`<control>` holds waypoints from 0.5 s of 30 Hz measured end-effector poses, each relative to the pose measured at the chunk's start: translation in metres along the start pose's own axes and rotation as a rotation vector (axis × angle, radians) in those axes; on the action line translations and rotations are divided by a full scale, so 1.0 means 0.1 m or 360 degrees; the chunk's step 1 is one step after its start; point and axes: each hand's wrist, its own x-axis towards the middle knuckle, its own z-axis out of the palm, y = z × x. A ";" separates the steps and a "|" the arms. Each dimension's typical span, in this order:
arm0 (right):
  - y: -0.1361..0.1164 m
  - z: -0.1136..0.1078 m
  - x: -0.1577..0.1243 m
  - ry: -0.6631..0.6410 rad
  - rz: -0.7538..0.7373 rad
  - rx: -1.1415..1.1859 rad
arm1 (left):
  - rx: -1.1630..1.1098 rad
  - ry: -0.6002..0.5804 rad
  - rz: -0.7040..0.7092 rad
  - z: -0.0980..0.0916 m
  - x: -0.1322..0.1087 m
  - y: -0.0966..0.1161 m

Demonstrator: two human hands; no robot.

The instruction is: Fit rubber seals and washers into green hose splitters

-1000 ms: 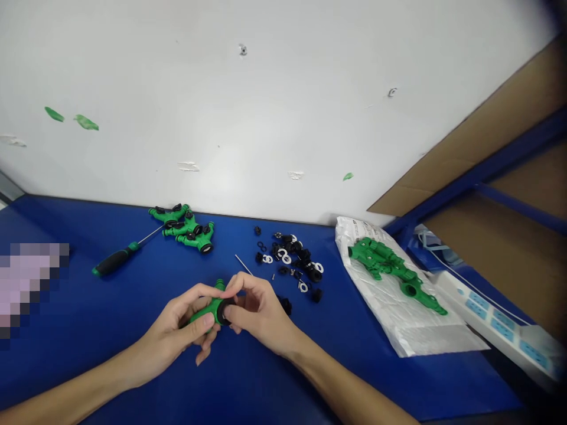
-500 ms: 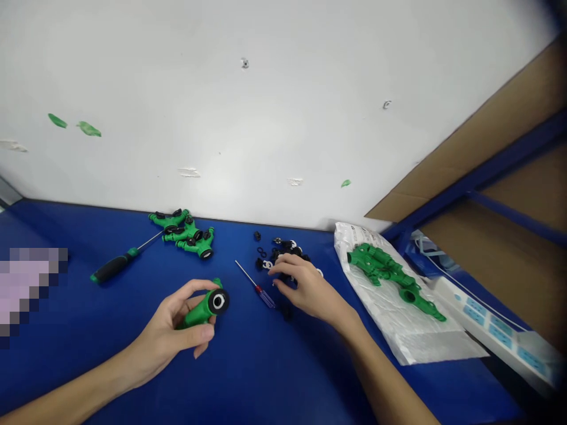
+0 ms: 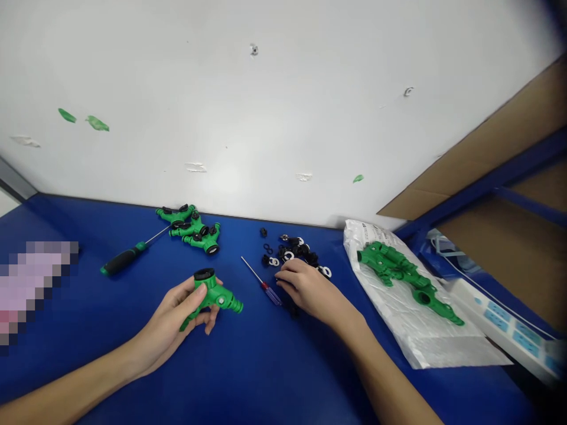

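My left hand (image 3: pixel 165 330) is closed around a green Y-shaped hose splitter (image 3: pixel 213 293). A black ring sits on the splitter's upward-facing opening, and one ribbed arm points right. At the near edge of a pile of small black parts and white washers (image 3: pixel 302 251) is my right hand (image 3: pixel 316 292). Its thumb and fingertips are drawn together; anything between them is too small or hidden to name. Just left of those fingers lies a small screwdriver (image 3: pixel 271 293) with a clear purplish handle.
Several green splitters with black levers (image 3: pixel 201 241) lie by the wall, beside a larger black-and-green screwdriver (image 3: pixel 126 258). To the right, more green splitters (image 3: pixel 394 265) rest on a white plastic bag (image 3: pixel 425 345). Beyond it is a power strip (image 3: pixel 509 324).
My left hand has turned the splitter, so its ringed opening now faces up instead of toward me. The right hand's thumb and fingers have come closer together near the pile. The view has shifted slightly.
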 end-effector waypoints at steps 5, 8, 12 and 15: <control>-0.07 0.02 0.05 0.0004 0.0012 -0.0007 | 0.0084 0.0026 -0.0088 0.02 0.00 0.02; -0.08 0.01 0.05 0.0041 0.0050 0.0027 | 0.0123 0.0122 -0.0070 0.02 0.00 0.04; -0.03 -0.01 0.00 0.0145 0.0130 0.0158 | 0.0156 0.0163 -0.0064 0.01 0.01 0.03; 0.00 0.00 -0.02 0.0208 0.0142 0.0314 | 0.0149 0.0098 -0.0074 0.01 0.02 0.02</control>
